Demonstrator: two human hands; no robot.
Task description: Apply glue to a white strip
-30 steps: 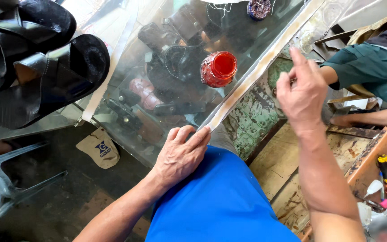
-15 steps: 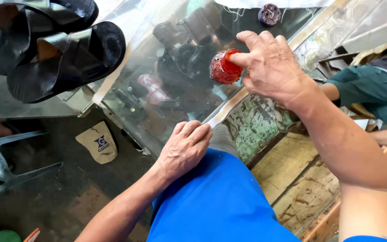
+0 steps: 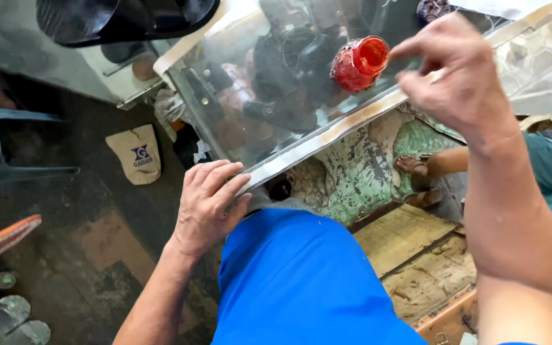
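Head view: right hand (image 3: 458, 73), fingers curled and empty, has left the red jar (image 3: 359, 62); left hand (image 3: 209, 204) stays spread on the table (image 3: 327, 137) edge.

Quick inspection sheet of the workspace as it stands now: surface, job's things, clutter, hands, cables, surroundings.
Surface: glass case top, reflective, with a worn pale edge strip.
Job's things: red spool of thread standing on the glass.
Clutter: black sandal on the glass at the far left; tan cap on the floor.
Hands: left hand flat on the case corner, holding nothing; right hand raised beside the spool, fingers pinched, contents not clear.
Cables: nothing seen.
Surroundings: patterned green floor; another person's sandalled foot; wooden boards.
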